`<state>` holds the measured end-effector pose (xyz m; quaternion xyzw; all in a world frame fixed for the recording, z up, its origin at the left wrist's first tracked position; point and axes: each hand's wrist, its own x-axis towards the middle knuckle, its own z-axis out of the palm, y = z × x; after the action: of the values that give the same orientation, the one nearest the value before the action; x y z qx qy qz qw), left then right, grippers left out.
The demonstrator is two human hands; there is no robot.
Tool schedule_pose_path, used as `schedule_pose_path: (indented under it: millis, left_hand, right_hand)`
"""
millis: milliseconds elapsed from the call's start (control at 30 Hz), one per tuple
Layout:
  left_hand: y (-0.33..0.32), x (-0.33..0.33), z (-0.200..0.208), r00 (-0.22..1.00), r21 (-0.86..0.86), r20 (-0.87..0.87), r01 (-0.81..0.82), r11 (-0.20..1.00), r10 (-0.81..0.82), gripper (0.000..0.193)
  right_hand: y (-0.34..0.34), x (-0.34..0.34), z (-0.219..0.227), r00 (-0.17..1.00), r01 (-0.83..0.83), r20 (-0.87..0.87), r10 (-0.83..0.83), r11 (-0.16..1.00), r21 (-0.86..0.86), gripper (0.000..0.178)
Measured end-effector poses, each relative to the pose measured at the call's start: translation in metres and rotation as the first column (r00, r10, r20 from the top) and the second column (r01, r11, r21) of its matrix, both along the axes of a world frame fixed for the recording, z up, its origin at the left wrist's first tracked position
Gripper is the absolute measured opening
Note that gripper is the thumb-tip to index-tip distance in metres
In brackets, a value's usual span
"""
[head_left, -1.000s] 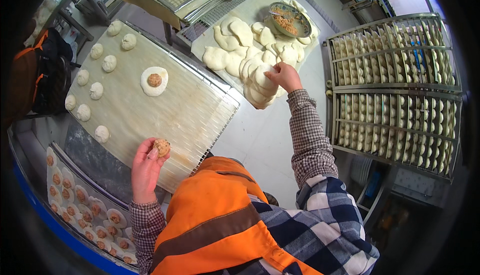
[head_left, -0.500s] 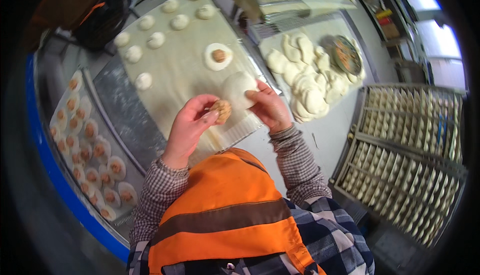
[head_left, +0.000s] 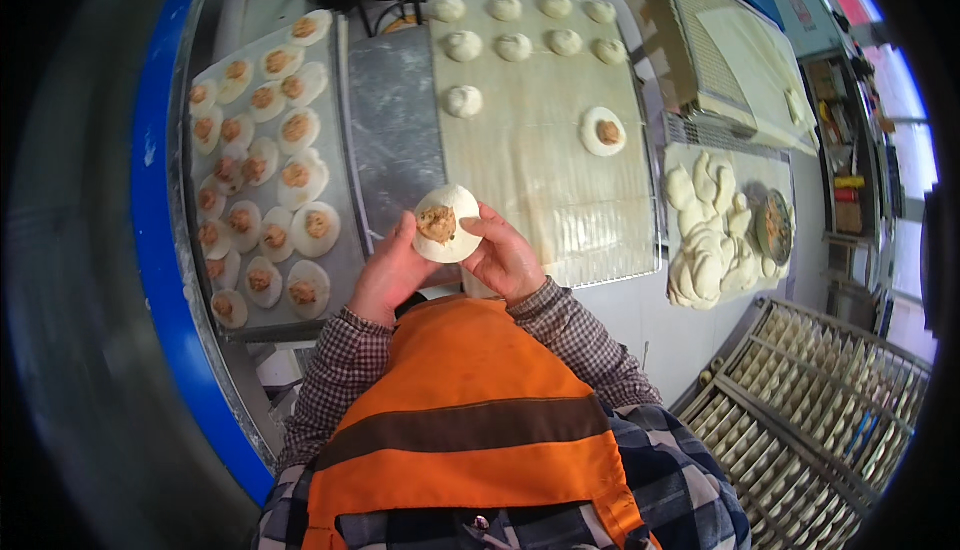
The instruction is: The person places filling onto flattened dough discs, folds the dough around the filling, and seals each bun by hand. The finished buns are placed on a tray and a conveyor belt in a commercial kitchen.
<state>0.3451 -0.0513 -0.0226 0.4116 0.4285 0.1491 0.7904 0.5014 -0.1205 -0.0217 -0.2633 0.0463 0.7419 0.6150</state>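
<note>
left hand [head_left: 392, 272] and right hand [head_left: 508, 260] raised together, cupped, fingers grasping round dough disc [head_left: 447, 223]; pale, brown filling centred, above cloth-covered tray [head_left: 545, 150].

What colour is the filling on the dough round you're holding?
Brownish-tan, a lump on the pale dough round; the head view shows it.

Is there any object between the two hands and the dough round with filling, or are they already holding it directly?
Nothing visible stands between them. The left hand and the right hand both hold the filled dough round directly, fingers touching its edge, above the cloth-covered board.
</note>
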Motion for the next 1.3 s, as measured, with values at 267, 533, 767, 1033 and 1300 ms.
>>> schedule_pose_path:
  millis: [267, 533, 767, 1033, 1300]
  left_hand:
    - [0.001, -0.083, 0.017, 0.888, -0.131, 0.260, -0.357, 0.925, 0.379, 0.038]
    - [0.015, -0.144, 0.014, 0.972, 0.181, 0.139, -0.212, 0.960, 0.188, 0.046]
    - [0.022, -0.181, 0.008, 0.979, 0.062, 0.141, -0.155, 0.986, 0.145, 0.044]
    - [0.026, -0.209, 0.018, 0.996, 0.221, 0.083, -0.008, 0.975, -0.011, 0.044]
    - [0.042, -0.219, 0.017, 0.954, 0.420, -0.058, 0.290, 0.860, -0.293, 0.047]
  right_hand:
    - [0.035, -0.042, 0.013, 0.541, -0.414, 0.790, 0.287, 0.909, -0.047, 0.032]
    - [0.056, -0.093, 0.018, -0.117, -0.420, 0.992, 0.048, 0.902, -0.093, 0.017]
    - [0.068, -0.124, 0.020, 0.156, -0.519, 0.984, 0.089, 0.854, 0.005, 0.016]
    - [0.064, -0.153, 0.034, 0.082, -0.568, 0.997, -0.003, 0.822, 0.049, 0.012]
    - [0.061, -0.158, 0.021, -0.024, -0.640, 0.999, -0.024, 0.768, 0.003, 0.012]
